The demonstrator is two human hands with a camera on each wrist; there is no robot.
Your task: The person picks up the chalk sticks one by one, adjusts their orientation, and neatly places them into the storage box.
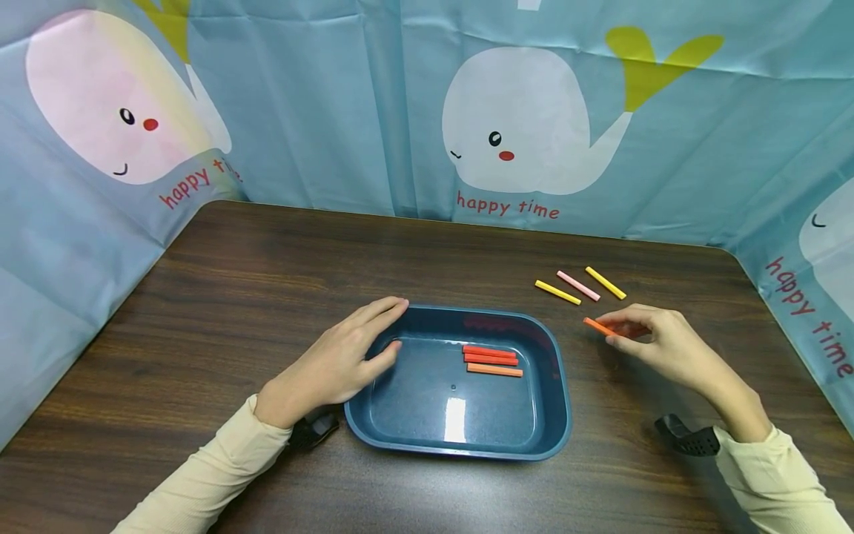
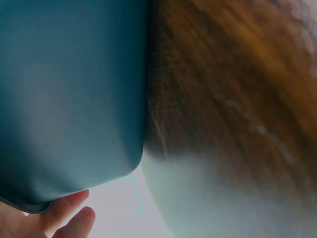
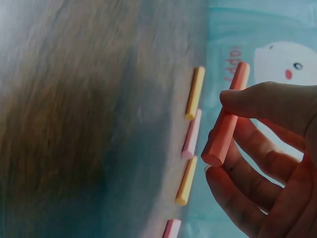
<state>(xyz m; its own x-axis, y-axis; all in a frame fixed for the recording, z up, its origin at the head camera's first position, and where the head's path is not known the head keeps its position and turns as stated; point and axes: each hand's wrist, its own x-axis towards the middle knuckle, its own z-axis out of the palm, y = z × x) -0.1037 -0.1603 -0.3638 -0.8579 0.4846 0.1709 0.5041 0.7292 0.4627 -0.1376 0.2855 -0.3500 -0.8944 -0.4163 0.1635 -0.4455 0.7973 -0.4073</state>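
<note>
A dark blue plastic basin (image 1: pixel 454 415) rests on the table, with two red chalk sticks (image 1: pixel 490 357) and an orange chalk stick (image 1: pixel 494 369) lying side by side inside. My left hand (image 1: pixel 343 356) holds the basin's left rim near the far corner, thumb over the inside. From the left wrist, the basin's outer wall (image 2: pixel 74 99) hides most of that hand. Right of the basin, my right hand (image 1: pixel 657 341) pinches another orange chalk stick (image 3: pixel 225 124) between thumb and fingers, above the table.
Beyond the right hand lie two yellow chalk sticks (image 1: pixel 557 292) (image 1: pixel 606 283) with a pink chalk stick (image 1: pixel 578 285) between them. The right wrist view also shows another pink piece (image 3: pixel 172 229) at its bottom edge. A whale-print curtain (image 1: pixel 400 111) borders the wooden table (image 1: pixel 220 311).
</note>
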